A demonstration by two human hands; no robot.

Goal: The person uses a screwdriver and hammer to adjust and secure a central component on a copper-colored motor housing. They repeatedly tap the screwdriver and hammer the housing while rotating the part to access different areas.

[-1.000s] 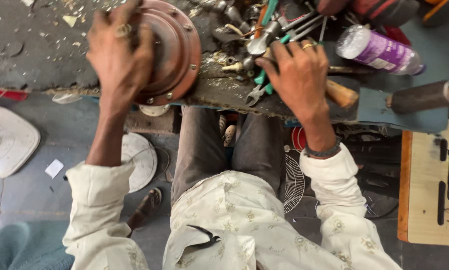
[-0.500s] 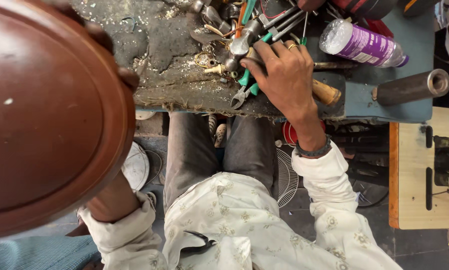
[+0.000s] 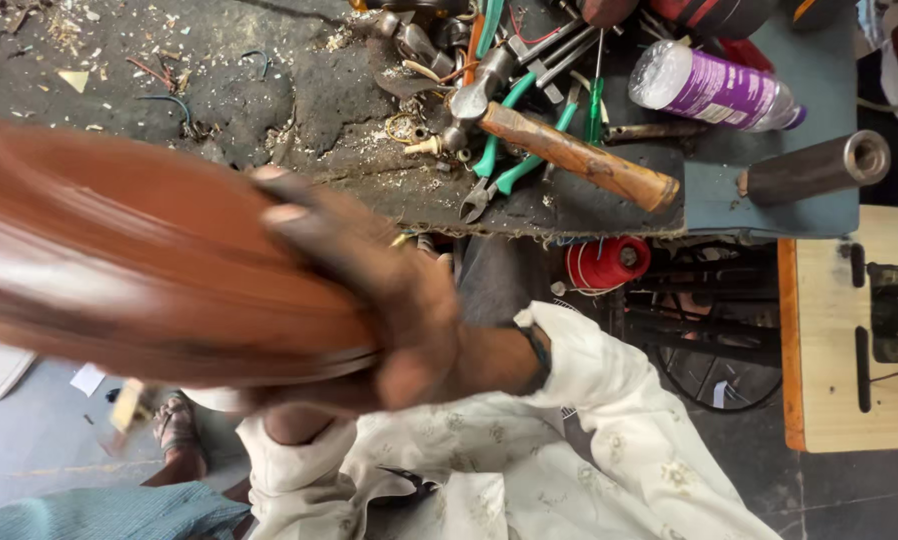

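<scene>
A big round reddish-brown metal disc (image 3: 139, 270) fills the left half of the head view, blurred and close to the camera. My right hand (image 3: 379, 300) grips its right edge, fingers over the top face and thumb below. My left hand is hidden under the disc; only its wrist and white sleeve (image 3: 294, 430) show, reaching up beneath it. The disc is lifted off the dirty workbench (image 3: 219, 80) and sits above my lap.
On the bench lie a wooden-handled hammer (image 3: 569, 155), green-handled pliers (image 3: 499, 175), a clear bottle with a purple label (image 3: 709, 90) and a dark metal cylinder (image 3: 819, 170). A red thread spool (image 3: 604, 262) hangs below. A wooden sewing table (image 3: 849, 330) stands at the right.
My right hand left the tools on the bench and came down onto the disc's right edge. The disc tilted flatter and swung lower across my lap.
</scene>
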